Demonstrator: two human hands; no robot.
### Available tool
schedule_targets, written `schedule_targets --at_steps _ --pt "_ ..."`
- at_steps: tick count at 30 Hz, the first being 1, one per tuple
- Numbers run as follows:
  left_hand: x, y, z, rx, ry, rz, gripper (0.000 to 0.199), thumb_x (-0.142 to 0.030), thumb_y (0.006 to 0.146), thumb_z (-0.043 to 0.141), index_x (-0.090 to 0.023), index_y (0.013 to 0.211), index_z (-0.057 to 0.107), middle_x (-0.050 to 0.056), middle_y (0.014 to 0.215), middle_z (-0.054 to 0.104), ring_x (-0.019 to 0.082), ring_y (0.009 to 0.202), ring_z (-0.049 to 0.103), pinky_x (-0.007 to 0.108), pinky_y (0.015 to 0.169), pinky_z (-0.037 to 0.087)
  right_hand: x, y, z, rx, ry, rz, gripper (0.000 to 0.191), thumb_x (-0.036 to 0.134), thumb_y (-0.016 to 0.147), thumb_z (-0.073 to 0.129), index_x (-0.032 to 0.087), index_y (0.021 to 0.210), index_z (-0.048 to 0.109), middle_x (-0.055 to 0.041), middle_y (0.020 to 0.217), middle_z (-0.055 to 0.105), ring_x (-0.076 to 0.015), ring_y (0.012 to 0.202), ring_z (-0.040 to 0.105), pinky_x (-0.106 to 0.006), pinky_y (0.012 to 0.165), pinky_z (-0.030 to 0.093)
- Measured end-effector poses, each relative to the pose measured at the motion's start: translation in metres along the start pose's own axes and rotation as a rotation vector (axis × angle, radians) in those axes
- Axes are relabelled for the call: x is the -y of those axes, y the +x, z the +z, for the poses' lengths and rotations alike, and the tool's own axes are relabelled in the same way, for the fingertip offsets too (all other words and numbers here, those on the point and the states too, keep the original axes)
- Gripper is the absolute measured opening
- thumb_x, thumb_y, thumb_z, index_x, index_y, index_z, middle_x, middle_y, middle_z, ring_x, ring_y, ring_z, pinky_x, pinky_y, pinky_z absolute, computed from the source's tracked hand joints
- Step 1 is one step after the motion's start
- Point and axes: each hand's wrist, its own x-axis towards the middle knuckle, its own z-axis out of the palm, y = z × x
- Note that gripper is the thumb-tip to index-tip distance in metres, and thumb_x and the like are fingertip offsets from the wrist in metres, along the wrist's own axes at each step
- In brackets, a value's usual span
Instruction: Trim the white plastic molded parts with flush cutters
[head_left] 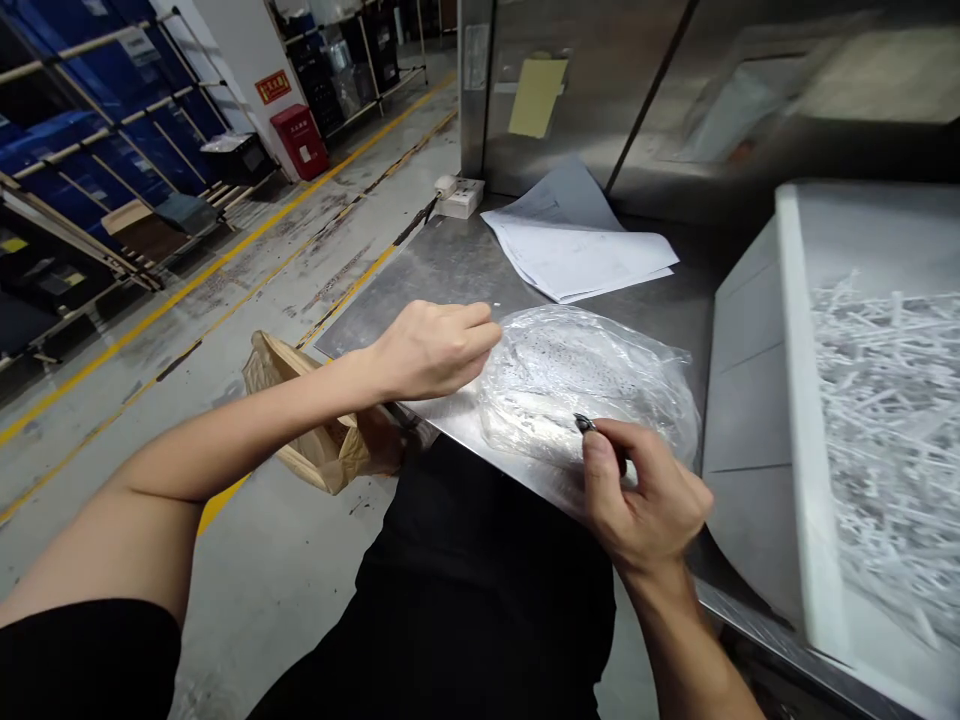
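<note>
Left hand (439, 350): fingers curled together, contents hidden, at left edge of bag (585, 365) | right hand (649, 490): pinching tool (584, 424) over bag, tip exposed, likely for control | tub (754, 420): right of bag, seemingly for reach

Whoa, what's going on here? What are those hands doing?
Someone is working at a metal table. The right hand holds a small dark tool over a clear plastic bag. The left hand is bunched near the bag's left edge; I can't tell whether it is pinching anything. To the right, a white bin holds lots of thin white pieces. Some sheets of paper lie on the table beyond the bag.
</note>
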Motion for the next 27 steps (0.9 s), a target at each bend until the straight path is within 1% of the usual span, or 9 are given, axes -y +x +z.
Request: schedule_targets --at_steps 2,5,8,11,14,17,19,21,27 --pt "-0.008 0.019 -0.005 -0.072 0.008 0.081 0.027 -0.01 0.106 0.046 -0.016 0.094 0.07 0.006 0.09 0.071 0.016 0.071 0.061 0.033 0.056 0.032 0.002 0.002 0.0 0.015 0.007 -0.028 0.006 0.02 0.105 0.067 0.02 0.103 0.073 0.0012 0.079 0.074 -0.0127 0.061 0.064 -0.027 0.063 0.048" --pt "-0.019 0.051 0.003 -0.044 0.036 0.209 0.028 -0.005 0.103 0.048 -0.014 0.089 0.07 0.007 0.084 0.07 0.017 0.07 0.062 0.033 0.057 0.035 0.004 0.003 -0.001 0.012 0.014 -0.047 0.005 0.02 0.105 0.066 0.02 0.103 0.071 0.0011 0.08 0.073 -0.0132 0.061 0.063 -0.028 0.063 0.048" --pt "-0.017 0.072 0.012 -0.05 0.051 0.236 0.03 -0.004 0.102 0.047 -0.014 0.085 0.071 0.007 0.078 0.07 0.018 0.069 0.063 0.033 0.058 0.035 0.005 0.002 -0.003 -0.019 0.03 -0.022 0.005 0.018 0.105 0.067 0.02 0.104 0.071 0.0007 0.081 0.073 -0.0136 0.062 0.063 -0.028 0.063 0.048" --pt "0.001 0.078 0.011 -0.144 0.007 0.165 0.031 -0.009 0.105 0.047 -0.016 0.094 0.075 0.006 0.084 0.075 0.019 0.075 0.066 0.032 0.061 0.037 0.005 0.002 -0.004 -0.015 0.041 -0.007 0.005 0.018 0.105 0.066 0.02 0.105 0.071 0.0006 0.08 0.072 -0.0135 0.061 0.061 -0.028 0.063 0.047" --pt "0.033 0.078 0.01 -0.218 -0.088 -0.073 0.026 -0.02 0.108 0.052 -0.02 0.109 0.078 0.005 0.099 0.08 0.02 0.089 0.071 0.031 0.069 0.043 0.005 0.002 -0.005 -0.002 0.042 -0.027 0.005 0.018 0.105 0.066 0.02 0.104 0.071 0.0007 0.08 0.072 -0.0135 0.061 0.062 -0.028 0.063 0.047" --pt "0.064 0.078 0.022 -0.061 -0.16 -0.263 0.022 -0.023 0.103 0.06 -0.021 0.113 0.08 0.005 0.11 0.083 0.02 0.097 0.074 0.029 0.073 0.044 0.004 0.002 -0.005 0.011 0.033 -0.053 0.006 0.018 0.105 0.066 0.02 0.105 0.071 0.0008 0.08 0.073 -0.0134 0.061 0.064 -0.027 0.063 0.048" --pt "0.077 0.078 0.038 0.14 -0.141 -0.252 0.024 -0.022 0.099 0.063 -0.02 0.113 0.082 0.007 0.115 0.083 0.021 0.097 0.074 0.028 0.072 0.043 0.003 0.003 -0.004 0.021 0.019 -0.069 0.006 0.018 0.105 0.066 0.02 0.104 0.071 0.0009 0.08 0.073 -0.0135 0.06 0.064 -0.027 0.063 0.049" --pt "0.081 0.079 0.055 0.275 -0.098 -0.186 0.024 -0.021 0.098 0.065 -0.02 0.113 0.083 0.008 0.115 0.083 0.02 0.096 0.075 0.028 0.071 0.043 0.002 0.004 -0.004 0.027 0.002 -0.086 0.005 0.019 0.105 0.066 0.02 0.105 0.071 0.0008 0.079 0.073 -0.014 0.059 0.065 -0.028 0.062 0.05" --pt "0.068 0.096 0.09 0.316 -0.079 -0.091 0.017 -0.018 0.09 0.073 -0.017 0.099 0.087 0.014 0.103 0.085 0.024 0.091 0.077 0.03 0.072 0.046 0.0 0.005 0.0 0.057 -0.031 -0.107 0.005 0.018 0.105 0.067 0.02 0.106 0.072 0.0002 0.08 0.074 -0.0141 0.058 0.066 -0.028 0.062 0.052"
